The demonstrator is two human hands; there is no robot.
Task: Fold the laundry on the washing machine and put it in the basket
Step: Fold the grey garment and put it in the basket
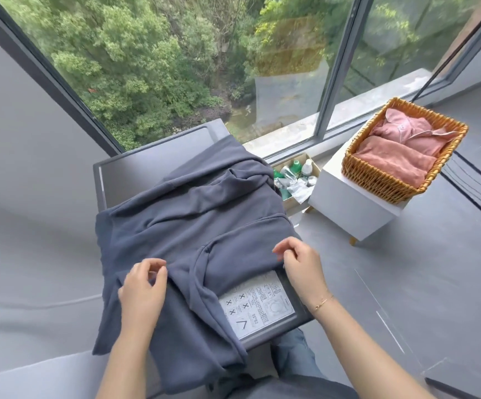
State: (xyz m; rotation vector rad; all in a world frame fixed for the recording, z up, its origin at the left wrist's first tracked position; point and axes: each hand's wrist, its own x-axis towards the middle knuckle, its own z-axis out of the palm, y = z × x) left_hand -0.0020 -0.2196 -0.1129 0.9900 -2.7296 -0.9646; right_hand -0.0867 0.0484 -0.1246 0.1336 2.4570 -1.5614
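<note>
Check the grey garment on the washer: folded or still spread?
Spread, not folded. The grey garment lies rumpled across the washing machine, one part hanging off the near edge; both hands at it.

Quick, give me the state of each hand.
Left hand: pinching the dark grey cotton garment.
Right hand: fingers curled at the garment's edge; grip unclear.
</note>
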